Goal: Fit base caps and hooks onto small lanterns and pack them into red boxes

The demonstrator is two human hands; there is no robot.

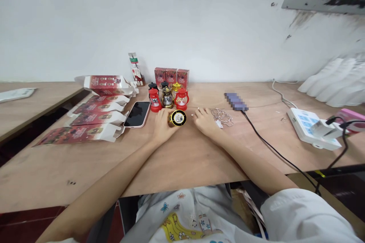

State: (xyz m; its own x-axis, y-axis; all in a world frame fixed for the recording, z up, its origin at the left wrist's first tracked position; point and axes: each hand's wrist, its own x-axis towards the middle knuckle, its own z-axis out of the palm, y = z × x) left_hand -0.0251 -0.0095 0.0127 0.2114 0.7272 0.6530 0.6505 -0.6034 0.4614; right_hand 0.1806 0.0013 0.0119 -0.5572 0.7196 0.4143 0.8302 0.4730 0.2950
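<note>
The gold lantern lay on its side on the table, just in front of a cluster of standing lanterns. Its round base faced the camera and its long axis ran away toward the wall, so its top was hidden. The left hand was closed around its body, fingers mostly out of sight behind it. The right hand rested flat and loose beside it, gripping nothing, near a hard-to-read tangle of wire pieces.

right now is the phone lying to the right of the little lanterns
No, the phone lies left of the lanterns, by the left hand.
</note>
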